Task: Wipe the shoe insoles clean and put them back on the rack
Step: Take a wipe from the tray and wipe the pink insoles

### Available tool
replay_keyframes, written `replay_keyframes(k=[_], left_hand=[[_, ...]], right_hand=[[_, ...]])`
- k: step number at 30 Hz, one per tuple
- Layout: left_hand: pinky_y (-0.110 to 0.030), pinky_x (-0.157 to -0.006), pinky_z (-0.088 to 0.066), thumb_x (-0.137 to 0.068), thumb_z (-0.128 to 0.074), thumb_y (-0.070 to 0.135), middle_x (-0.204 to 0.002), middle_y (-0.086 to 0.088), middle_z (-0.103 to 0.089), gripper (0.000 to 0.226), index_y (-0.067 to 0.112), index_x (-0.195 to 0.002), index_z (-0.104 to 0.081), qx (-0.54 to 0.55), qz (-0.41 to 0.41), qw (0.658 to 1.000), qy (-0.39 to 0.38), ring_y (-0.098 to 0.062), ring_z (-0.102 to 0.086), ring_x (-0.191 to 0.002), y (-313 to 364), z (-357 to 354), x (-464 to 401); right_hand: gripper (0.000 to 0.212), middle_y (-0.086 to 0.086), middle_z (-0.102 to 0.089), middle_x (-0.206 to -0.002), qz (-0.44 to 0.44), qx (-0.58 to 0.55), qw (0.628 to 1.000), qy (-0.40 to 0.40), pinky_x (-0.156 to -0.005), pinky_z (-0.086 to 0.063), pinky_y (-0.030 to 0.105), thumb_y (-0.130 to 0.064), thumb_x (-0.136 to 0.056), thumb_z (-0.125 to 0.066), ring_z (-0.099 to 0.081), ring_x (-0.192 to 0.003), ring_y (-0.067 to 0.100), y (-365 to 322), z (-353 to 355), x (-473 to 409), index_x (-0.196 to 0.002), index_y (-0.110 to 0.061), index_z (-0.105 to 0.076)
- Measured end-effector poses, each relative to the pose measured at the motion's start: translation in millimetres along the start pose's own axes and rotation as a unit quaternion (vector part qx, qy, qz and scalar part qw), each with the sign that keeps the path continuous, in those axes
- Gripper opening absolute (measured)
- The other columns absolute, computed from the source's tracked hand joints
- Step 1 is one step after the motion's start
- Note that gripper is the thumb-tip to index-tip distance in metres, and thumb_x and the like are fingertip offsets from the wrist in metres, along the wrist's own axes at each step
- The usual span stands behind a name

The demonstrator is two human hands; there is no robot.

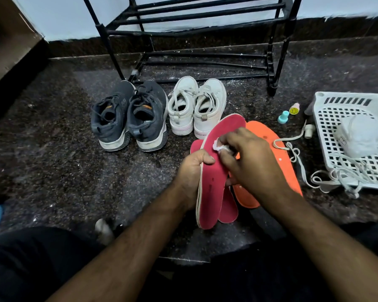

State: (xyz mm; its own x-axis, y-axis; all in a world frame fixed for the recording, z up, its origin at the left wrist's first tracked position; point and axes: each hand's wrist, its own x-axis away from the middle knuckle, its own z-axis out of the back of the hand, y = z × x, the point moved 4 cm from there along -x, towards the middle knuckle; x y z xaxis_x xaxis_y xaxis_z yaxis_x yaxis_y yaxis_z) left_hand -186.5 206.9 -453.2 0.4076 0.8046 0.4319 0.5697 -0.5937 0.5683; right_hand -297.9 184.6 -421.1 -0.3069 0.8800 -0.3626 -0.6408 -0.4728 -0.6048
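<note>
My left hand (pixel 192 171) grips a pink insole (pixel 212 192) by its left edge and holds it tilted above the floor. My right hand (pixel 249 158) pinches a small white wad of cotton (pixel 217 146) against the upper half of that insole. A second pink insole (pixel 228 205) lies on the floor under the held one, mostly hidden. Orange insoles (pixel 262 131) lie on the floor under my right hand. The black metal shoe rack (pixel 196 31) stands against the wall at the back, its bars bare.
A dark grey pair of sneakers (pixel 127 116) and a white pair (pixel 196 107) stand on the dark speckled floor before the rack. A white plastic basket (pixel 347 110) with a white object and white laces (pixel 297 155) lies right. Two small bottles (pixel 288 113) stand near it.
</note>
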Motion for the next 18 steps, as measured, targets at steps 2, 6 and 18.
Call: replay_keyframes(k=[2,6,18], left_hand=[[-0.033,-0.058,-0.059,-0.07,-0.035,0.017,-0.087,-0.015,-0.073,0.05,0.003,-0.111,-0.06,-0.027,0.012,1.0,0.007,-0.027,-0.069,-0.067,-1.5,2.2,0.6],[-0.028,-0.054,-0.047,-0.071,-0.036,0.022,-0.095,-0.023,-0.072,0.052,0.003,-0.111,-0.063,-0.044,0.022,0.999,0.005,-0.029,-0.058,-0.055,-5.0,-1.2,2.3],[-0.03,-0.052,-0.053,-0.076,-0.042,0.03,-0.087,-0.018,-0.072,0.047,0.003,-0.107,-0.065,-0.084,0.028,0.995,0.033,-0.032,-0.061,-0.062,-7.4,3.4,0.7]], right_hand=[[0.011,0.001,-0.06,-0.093,-0.023,0.009,0.999,0.039,-0.077,-0.047,0.035,-0.015,-0.089,-0.067,-0.06,-0.083,0.018,14.1,12.6,-10.4,-0.099,-0.019,-0.069],[0.011,0.001,-0.062,-0.095,-0.062,0.024,0.992,0.107,-0.081,-0.046,0.032,-0.016,-0.09,-0.067,-0.061,-0.087,0.019,32.4,33.0,-20.0,-0.1,-0.019,-0.069],[0.012,0.0,-0.065,-0.094,-0.048,-0.033,0.994,0.09,-0.077,-0.053,0.041,-0.014,-0.088,-0.067,-0.062,-0.084,0.019,22.0,28.7,-16.8,-0.1,-0.015,-0.068]])
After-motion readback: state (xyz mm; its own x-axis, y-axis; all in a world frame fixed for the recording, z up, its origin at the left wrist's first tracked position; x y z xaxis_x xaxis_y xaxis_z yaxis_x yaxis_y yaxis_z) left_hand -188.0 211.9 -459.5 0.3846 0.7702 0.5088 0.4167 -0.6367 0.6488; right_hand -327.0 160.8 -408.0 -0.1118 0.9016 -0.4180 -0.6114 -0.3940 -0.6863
